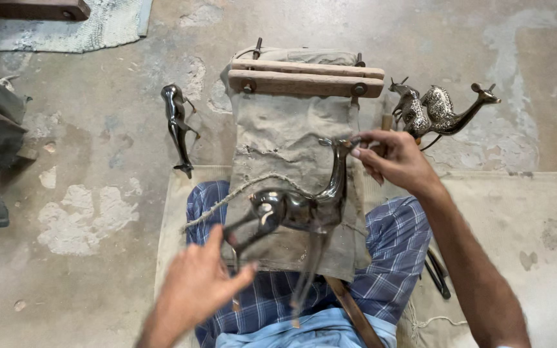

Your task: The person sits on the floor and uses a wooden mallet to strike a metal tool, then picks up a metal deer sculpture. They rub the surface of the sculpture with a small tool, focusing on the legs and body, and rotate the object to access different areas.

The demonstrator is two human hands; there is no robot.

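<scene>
A shiny dark metal deer figurine (301, 209) lies across a grey cloth-covered work stand (285, 138) over my lap. My right hand (391, 158) pinches the deer's head at the top of its long neck. My left hand (195, 283) is at the deer's hind legs, fingers spread and touching or just short of them; the hand is blurred. A rope (227, 200) runs over the cloth under the deer's body.
Two wooden bars (304, 77) with bolts clamp the top of the stand. Another plain metal deer (178, 125) lies on the concrete floor to the left. Patterned metal deer (436, 109) lie to the right. Dark tools (438, 274) rest beside my right leg. A mat is under me.
</scene>
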